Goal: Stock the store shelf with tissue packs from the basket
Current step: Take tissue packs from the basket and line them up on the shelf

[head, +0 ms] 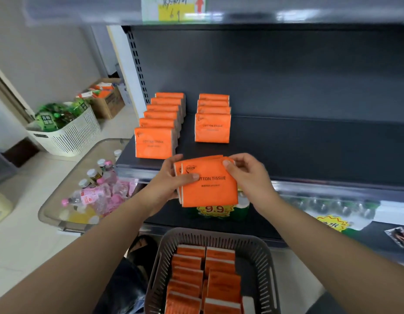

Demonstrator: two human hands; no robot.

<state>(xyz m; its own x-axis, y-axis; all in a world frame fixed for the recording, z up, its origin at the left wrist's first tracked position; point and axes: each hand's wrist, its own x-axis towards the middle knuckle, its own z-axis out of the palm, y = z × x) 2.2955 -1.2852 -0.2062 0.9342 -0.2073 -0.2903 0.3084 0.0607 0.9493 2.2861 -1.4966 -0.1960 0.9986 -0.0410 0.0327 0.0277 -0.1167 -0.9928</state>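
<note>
Packs up at the shelf edge, both hands on them! Up and left of the fingers, the left row [154,143] of orange cotton tissue packs stands upright, faces forward so the labels read from the aisle. The left hand [169,180] curls its fingers [174,160] round the left edge of a small bundle of tissue packs [210,191], thumb across the front. There are at least two, squared together, probably to go in as one. Just beyond the fingers sits the shorter right row [212,129], the likely target. The right hand [251,175] pinches the bundle's top right corner, steadying it over the front lip. Right of the fingers, the dark shelf [309,150] offers room. Below the fingers, the grey basket [264,252] holds plenty more packs [219,279], stood on edge.
</note>
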